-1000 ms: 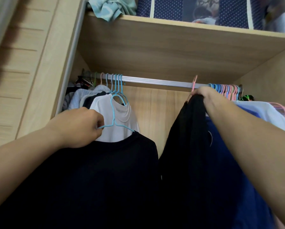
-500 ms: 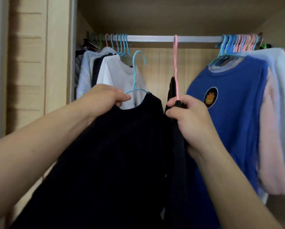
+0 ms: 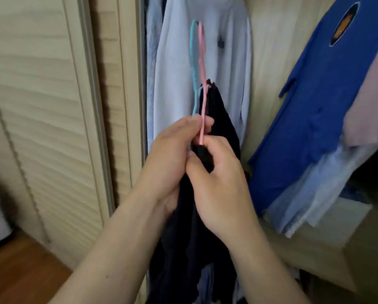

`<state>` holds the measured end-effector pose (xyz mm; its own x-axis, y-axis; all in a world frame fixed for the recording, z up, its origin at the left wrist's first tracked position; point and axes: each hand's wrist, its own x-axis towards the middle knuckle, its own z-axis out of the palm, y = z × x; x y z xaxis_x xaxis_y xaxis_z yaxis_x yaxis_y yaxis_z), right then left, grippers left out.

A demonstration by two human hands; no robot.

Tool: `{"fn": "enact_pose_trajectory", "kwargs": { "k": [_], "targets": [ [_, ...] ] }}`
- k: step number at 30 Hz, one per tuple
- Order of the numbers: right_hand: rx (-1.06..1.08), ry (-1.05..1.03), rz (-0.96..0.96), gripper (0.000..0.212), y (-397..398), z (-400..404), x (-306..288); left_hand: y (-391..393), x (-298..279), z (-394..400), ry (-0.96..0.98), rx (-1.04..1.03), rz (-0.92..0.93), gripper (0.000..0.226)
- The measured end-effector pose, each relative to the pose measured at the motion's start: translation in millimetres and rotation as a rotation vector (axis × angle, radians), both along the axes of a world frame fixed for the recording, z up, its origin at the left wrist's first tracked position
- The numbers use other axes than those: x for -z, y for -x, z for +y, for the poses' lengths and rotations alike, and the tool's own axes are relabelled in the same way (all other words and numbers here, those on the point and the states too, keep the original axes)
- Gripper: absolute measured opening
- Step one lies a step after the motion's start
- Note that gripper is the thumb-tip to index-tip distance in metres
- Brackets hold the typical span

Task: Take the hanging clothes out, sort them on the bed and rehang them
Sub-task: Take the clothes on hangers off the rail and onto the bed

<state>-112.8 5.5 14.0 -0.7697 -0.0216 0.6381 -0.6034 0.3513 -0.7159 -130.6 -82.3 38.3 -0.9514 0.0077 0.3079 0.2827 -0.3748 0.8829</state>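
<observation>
Wardrobe (image 3: 269,62) behind, both hands (image 3: 170,159) (image 3: 218,185) grip hangers (image 3: 200,69) with dark clothes (image 3: 192,249).

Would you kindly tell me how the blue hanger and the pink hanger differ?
The blue hanger is light blue and sits left; the pink hanger is pink and sits right. The left hand grips the blue one; the right hand holds the pink one. Both hooks point upward, side by side.

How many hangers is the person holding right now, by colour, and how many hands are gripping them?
Pink plastic hanger: 1
Light blue plastic hanger: 1
Total hangers: 2
Hands gripping the bundle of hangers and dark clothes: 2, the left hand and the right hand.
</observation>
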Motion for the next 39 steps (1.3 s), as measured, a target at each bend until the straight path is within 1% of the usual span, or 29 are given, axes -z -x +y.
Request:
{"fn": "enact_pose_trajectory", "kwargs": {
  "k": [3,7,9,12,15,17,19,20,23,25,28,30,32,33,35,37,39],
  "targets": [
    [-0.102,-0.047,-0.060,0.018,-47.5,22.1,21.5,-51.2,24.7,20.0,-0.064,-0.056,-0.053,0.023],
    [-0.279,-0.068,-0.091,0.021,-112.4,36.3,32.4,-127.3,43.1,21.5,-0.059,-0.067,-0.044,0.022],
    [-0.409,-0.081,-0.101,0.021,-146.1,33.0,24.2,-168.4,39.6,10.0,-0.041,-0.086,0.006,0.022],
    [-0.584,-0.077,-0.064,0.024,-191.8,27.2,3.6,-226.6,22.2,-7.0,-0.020,-0.104,0.087,0.020],
    [-0.703,-0.065,-0.082,0.029,-229.2,20.2,-10.8,-274.4,6.6,-14.6,0.005,-0.116,0.156,0.015],
    [-0.738,-0.078,-0.118,0.034,-253.2,12.8,-11.4,-303.6,5.8,-16.5,-0.003,-0.140,0.167,0.021],
    [-0.761,-0.100,-0.163,0.038,-277.2,4.7,-2.7,-332.9,13.5,-20.9,-0.040,-0.194,0.155,0.026],
    [-0.772,-0.098,-0.193,0.039,-288.6,0.2,5.4,-345.7,20.8,-25.0,-0.044,-0.221,0.137,0.025],
    [-0.772,-0.041,-0.290,0.048,-327.7,-14.5,38.5,-379.1,48.7,-46.5,0.003,-0.289,0.002,0.026],
    [-0.734,0.038,-0.371,0.053,-360.2,-28.5,70.2,-399.0,72.3,-65.6,0.054,-0.296,-0.090,0.017],
    [-0.668,0.112,-0.590,0.059,-404.2,-35.3,119.7,-417.8,111.8,-78.4,0.071,-0.250,-0.238,0.006],
    [-0.595,0.092,-0.706,0.060,-425.3,-28.7,141.3,-426.8,136.8,-73.9,0.034,-0.181,-0.329,0.004],
    [-0.504,0.097,-0.769,0.057,-438.9,-13.7,147.8,-434.8,156.4,-61.8,-0.011,-0.069,-0.385,0.008],
    [-0.485,0.125,-0.794,0.055,-443.5,-6.7,146.6,-437.7,161.7,-55.6,-0.016,-0.015,-0.392,0.012],
    [-0.472,0.177,-0.804,0.052,-449.0,5.7,143.4,-440.1,160.6,-45.3,0.010,0.031,-0.367,0.015],
    [-0.458,0.238,-0.760,0.052,-447.9,15.5,139.5,-436.0,150.9,-36.4,0.032,0.059,-0.307,0.015],
    [-0.452,0.344,-0.700,0.050,-441.4,27.2,134.0,-427.7,135.5,-25.6,0.048,0.053,-0.257,0.014]
  ]
}}
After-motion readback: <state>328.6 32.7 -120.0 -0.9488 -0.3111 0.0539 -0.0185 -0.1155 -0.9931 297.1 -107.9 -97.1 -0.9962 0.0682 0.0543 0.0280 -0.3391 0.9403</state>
